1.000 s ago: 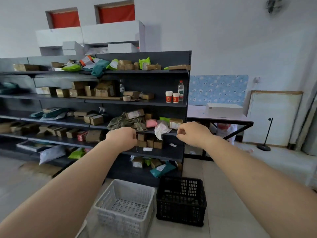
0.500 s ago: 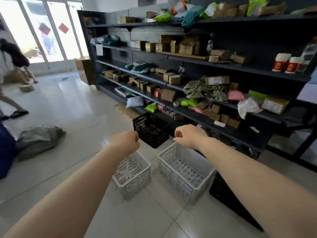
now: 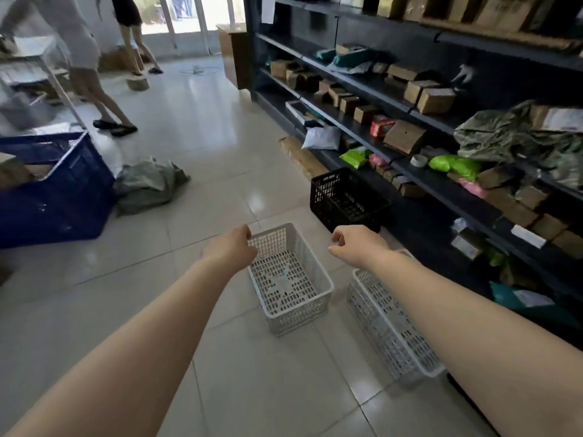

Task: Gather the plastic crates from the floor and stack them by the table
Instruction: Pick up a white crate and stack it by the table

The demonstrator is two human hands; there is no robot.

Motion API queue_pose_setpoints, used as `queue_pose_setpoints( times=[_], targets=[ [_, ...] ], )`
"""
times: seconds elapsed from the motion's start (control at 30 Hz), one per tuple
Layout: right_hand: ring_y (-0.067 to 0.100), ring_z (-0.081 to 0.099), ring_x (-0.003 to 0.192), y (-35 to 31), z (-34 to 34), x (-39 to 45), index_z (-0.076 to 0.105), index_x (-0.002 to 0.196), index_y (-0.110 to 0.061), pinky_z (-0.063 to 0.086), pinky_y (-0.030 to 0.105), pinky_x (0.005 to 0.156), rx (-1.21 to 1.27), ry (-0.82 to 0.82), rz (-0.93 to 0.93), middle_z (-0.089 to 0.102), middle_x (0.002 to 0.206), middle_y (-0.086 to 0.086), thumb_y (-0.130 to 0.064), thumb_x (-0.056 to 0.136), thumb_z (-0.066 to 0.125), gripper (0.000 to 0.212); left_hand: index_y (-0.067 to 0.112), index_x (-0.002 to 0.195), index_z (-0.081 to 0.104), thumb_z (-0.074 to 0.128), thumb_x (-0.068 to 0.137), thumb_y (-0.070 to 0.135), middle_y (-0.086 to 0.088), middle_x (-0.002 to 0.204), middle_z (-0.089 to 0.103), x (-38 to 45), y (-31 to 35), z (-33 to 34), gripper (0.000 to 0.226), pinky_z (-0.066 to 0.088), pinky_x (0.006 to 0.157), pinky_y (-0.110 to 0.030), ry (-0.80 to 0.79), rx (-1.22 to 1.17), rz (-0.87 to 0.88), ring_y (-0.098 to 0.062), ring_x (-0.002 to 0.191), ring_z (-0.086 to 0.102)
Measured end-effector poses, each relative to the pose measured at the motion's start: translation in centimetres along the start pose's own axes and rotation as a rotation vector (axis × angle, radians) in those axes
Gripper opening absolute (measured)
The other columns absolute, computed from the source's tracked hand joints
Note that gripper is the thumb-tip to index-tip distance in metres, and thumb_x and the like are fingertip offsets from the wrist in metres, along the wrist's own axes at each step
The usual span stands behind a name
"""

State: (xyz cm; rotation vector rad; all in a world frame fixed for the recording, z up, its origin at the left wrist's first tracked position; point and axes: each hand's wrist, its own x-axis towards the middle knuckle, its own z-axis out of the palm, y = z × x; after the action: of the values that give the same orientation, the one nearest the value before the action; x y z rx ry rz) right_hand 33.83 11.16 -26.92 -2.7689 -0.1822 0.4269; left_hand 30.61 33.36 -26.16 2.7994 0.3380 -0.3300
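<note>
A small white plastic crate (image 3: pixel 291 280) sits empty on the tiled floor in front of me. A second white crate (image 3: pixel 389 326) stands to its right, partly under my right forearm. A black crate (image 3: pixel 344 198) rests farther back against the shelving. My left hand (image 3: pixel 232 249) hovers over the near white crate's left rim, fingers curled, holding nothing. My right hand (image 3: pixel 355 244) hangs above the gap between the white crates, fingers loosely curled and empty.
Dark shelving (image 3: pixel 441 127) full of boxes and parcels runs along the right. A large blue crate (image 3: pixel 53 190) with cardboard stands at left, a grey-green bag (image 3: pixel 148 184) beside it. Two people (image 3: pixel 91 64) stand at the back left near a glass door.
My view has swung left and down from the table end of the shelving to the floor aisle. Both hands have dropped toward the white crates, still empty.
</note>
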Motion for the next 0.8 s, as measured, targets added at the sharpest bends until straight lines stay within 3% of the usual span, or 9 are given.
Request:
queue_pose_setpoints(
  times=[0.2,0.4,0.5,0.63,0.8],
  targets=[
    [0.024,0.059,0.107,2.3,2.9,11.3,0.059,0.118,-0.016,0.051,0.036,0.092,0.047,-0.150,0.013,0.064,0.120,0.005,-0.035,0.088,0.054,0.036,0.019,0.124,0.052,0.047,0.091,0.023,-0.004,0.123,0.062,8.7,1.1,3.7,0.033,0.048,0.090,-0.036,-0.086,-0.064,-0.118,-0.027,0.112,0.058],
    [0.024,0.061,0.104,4.7,7.2,22.8,0.060,0.113,-0.018,0.048,0.032,0.086,0.058,-0.295,0.031,0.065,0.117,0.004,-0.034,0.089,0.052,0.030,0.018,0.128,0.048,0.046,0.092,0.026,-0.006,0.126,0.060,17.0,1.7,10.3,0.037,0.047,0.097,-0.038,-0.234,-0.206,-0.318,-0.028,0.114,0.058],
    [0.025,0.061,0.103,6.4,10.6,27.3,0.061,0.112,-0.016,0.047,0.031,0.085,0.106,-0.337,0.105,0.065,0.116,0.006,-0.034,0.089,0.053,0.030,0.013,0.128,0.048,0.046,0.091,0.021,-0.010,0.123,0.061,21.0,0.9,14.7,0.038,0.046,0.092,-0.034,-0.285,-0.238,-0.398,-0.029,0.113,0.059],
    [0.022,0.054,0.087,8.7,17.0,32.8,0.062,0.101,-0.015,0.040,0.025,0.075,0.229,-0.388,0.242,0.066,0.113,0.009,-0.031,0.088,0.058,0.021,0.014,0.130,0.046,0.046,0.090,0.020,-0.011,0.128,0.058,26.2,-0.8,20.6,0.041,0.046,0.098,-0.038,-0.374,-0.241,-0.463,-0.030,0.116,0.056],
    [0.028,0.059,0.093,10.1,26.6,38.1,0.059,0.101,-0.008,0.044,0.030,0.077,0.389,-0.469,0.455,0.063,0.103,0.015,-0.027,0.089,0.058,0.023,0.016,0.133,0.044,0.046,0.091,0.022,-0.009,0.137,0.050,33.7,-3.4,27.3,0.043,0.046,0.101,-0.042,-0.393,-0.225,-0.459,-0.029,0.119,0.054]
  ],
)
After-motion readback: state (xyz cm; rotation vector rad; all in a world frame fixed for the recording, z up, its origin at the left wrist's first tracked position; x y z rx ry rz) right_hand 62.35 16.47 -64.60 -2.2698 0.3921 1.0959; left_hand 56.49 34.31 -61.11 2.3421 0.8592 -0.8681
